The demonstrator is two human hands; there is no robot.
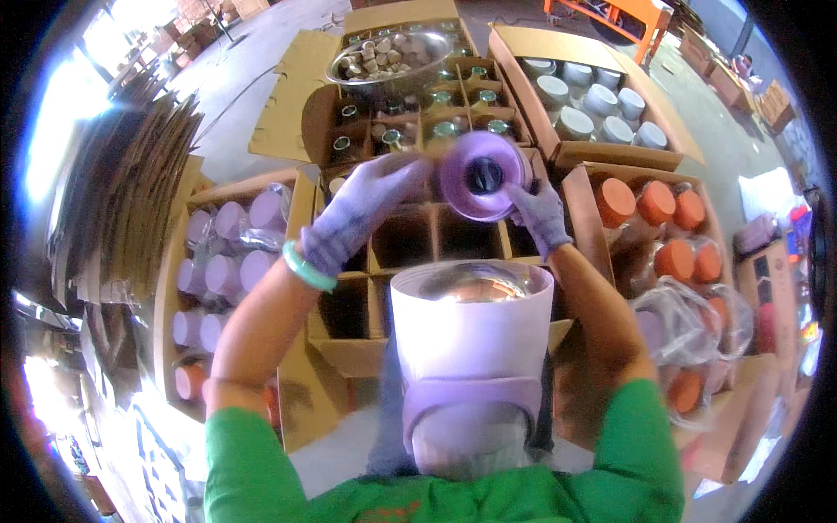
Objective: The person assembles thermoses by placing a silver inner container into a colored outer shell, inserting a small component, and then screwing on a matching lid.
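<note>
While gripping a purple cup at its right rim with the gloved right hand, with thumb and fingers closed on the edge, pointed its round mouth toward the camera, showing a dark disc at the centre. Held the cup above a divided carton, just beyond a pale tub with a shiny metallic inside. Held the gloved left hand close to the cup's left side, with fingers extended and blurred; could not tell about any pinch or contact there. Wore a mint-green bracelet at the left wrist and green sleeves on both arms. Had glass bottles in the far cells of the divided carton, with a steel bowl of small tan pieces resting over the back. Had lavender cylinders in a carton to the left, beside stacked cardboard, and orange cylinders in a carton to the right, partly under clear plastic wrap. Saw white-topped cylinders in an open box further back.
</note>
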